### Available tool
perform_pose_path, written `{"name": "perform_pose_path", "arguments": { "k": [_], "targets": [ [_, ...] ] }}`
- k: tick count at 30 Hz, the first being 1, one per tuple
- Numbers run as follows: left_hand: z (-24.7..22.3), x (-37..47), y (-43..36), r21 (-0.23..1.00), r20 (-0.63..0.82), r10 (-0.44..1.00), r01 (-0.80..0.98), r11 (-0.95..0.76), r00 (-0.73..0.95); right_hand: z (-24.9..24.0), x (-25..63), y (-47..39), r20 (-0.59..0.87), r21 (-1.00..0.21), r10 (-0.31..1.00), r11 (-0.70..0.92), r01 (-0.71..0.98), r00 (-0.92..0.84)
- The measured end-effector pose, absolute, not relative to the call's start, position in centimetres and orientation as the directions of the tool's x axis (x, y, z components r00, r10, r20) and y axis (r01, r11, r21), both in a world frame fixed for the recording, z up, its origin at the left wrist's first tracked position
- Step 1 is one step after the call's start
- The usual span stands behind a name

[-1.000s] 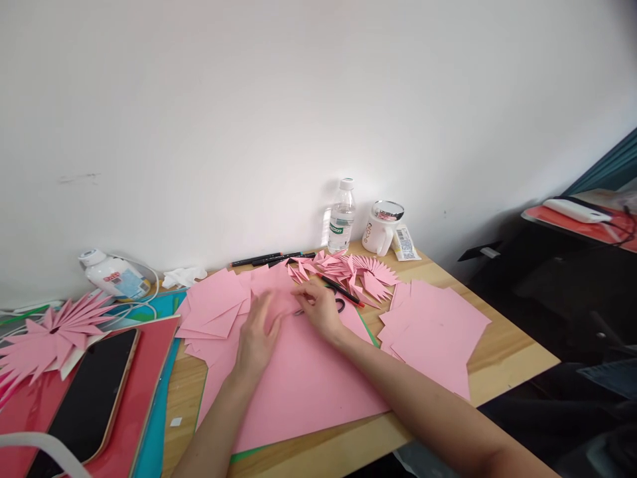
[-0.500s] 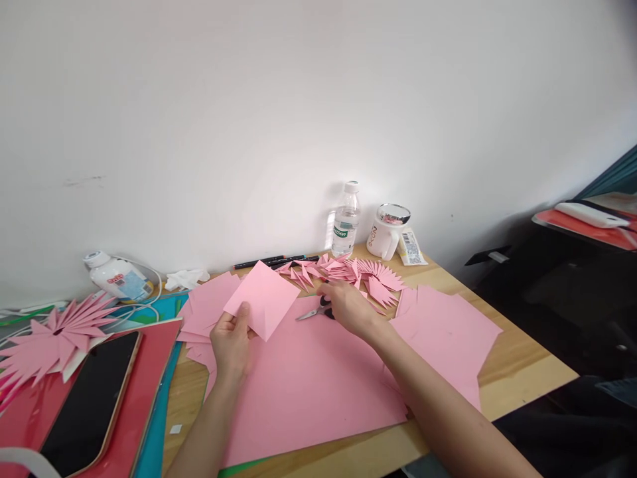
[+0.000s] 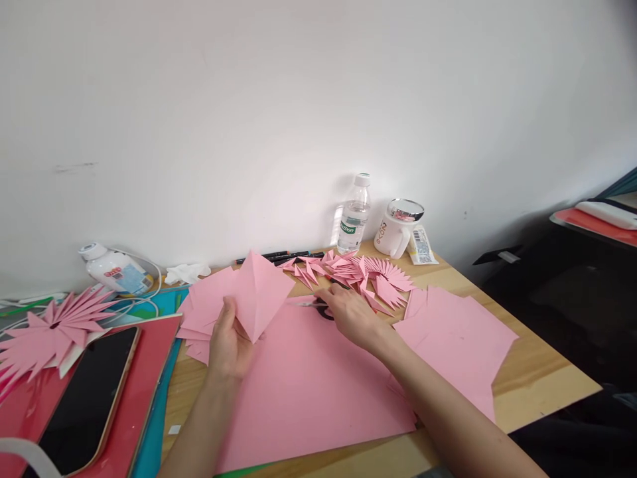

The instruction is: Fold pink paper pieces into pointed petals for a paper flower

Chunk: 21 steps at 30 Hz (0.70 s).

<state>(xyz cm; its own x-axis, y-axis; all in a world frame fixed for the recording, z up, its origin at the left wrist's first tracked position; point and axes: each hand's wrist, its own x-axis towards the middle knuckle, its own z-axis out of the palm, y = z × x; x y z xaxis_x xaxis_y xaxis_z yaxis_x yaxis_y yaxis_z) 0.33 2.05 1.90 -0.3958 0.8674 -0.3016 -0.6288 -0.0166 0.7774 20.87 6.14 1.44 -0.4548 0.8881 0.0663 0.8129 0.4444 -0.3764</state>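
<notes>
The left hand [image 3: 231,342] pinches a creased pink paper square [image 3: 263,292] between thumb and fingers, raised above the left side of a large pink sheet [image 3: 318,392] on the table [image 3: 542,375]. The right hand [image 3: 355,318] is over the black handles of the scissors [image 3: 326,311] near the sheet's far edge, fingers bent down; whether they grip the handles I cannot tell. By the wall, a clear bottle [image 3: 354,219] stands capped, its liquid level hard to make out. Beside it, a silvery lid [image 3: 407,210] covers a white mug [image 3: 389,236], hiding the inside. Far left, an opaque white bottle [image 3: 117,271] lies tilted, cap on, contents hidden.
</notes>
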Motion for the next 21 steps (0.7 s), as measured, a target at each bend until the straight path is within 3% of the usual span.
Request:
{"name": "perform_pose_path", "arguments": {
  "k": [2,4,6,8,12,18,21],
  "targets": [
    [2.1,0.3,1.9,0.8,-0.261,0.9,-0.6,0.0,-0.349,1.5,20.5,6.2,0.129,-0.666,0.921,0.356,0.656,-0.369],
    [2.2,0.5,1.8,0.844,-0.2,0.927,-0.536,-0.001,-0.318,1.8,20.1,6.1,0.09,-0.93,0.939,0.199,0.31,-0.333],
    [1.9,0.7,1.8,0.88,-0.145,0.928,-0.474,-0.037,-0.343,2.1,19.7,5.9,0.0,-0.999,0.921,-0.019,-0.046,-0.389],
    [1.4,0.8,1.9,0.906,-0.099,0.908,-0.413,-0.086,-0.407,2.1,19.3,5.8,-0.054,-0.958,0.904,-0.166,-0.232,-0.425],
    [0.5,0.7,1.9,0.966,-0.013,0.9,-0.237,-0.102,-0.436,1.3,18.8,5.8,-0.073,-0.957,0.948,-0.154,-0.245,-0.31],
    [1.1,1.1,1.0,0.989,-0.071,0.983,-0.141,0.047,-0.167,1.3,18.6,5.6,-0.004,-0.971,0.966,-0.065,-0.229,-0.258],
    [1.7,1.2,0.9,0.993,-0.043,0.978,-0.115,0.02,-0.202,1.8,18.8,5.5,0.021,-0.981,0.956,-0.036,-0.19,-0.293]
  ]
}}
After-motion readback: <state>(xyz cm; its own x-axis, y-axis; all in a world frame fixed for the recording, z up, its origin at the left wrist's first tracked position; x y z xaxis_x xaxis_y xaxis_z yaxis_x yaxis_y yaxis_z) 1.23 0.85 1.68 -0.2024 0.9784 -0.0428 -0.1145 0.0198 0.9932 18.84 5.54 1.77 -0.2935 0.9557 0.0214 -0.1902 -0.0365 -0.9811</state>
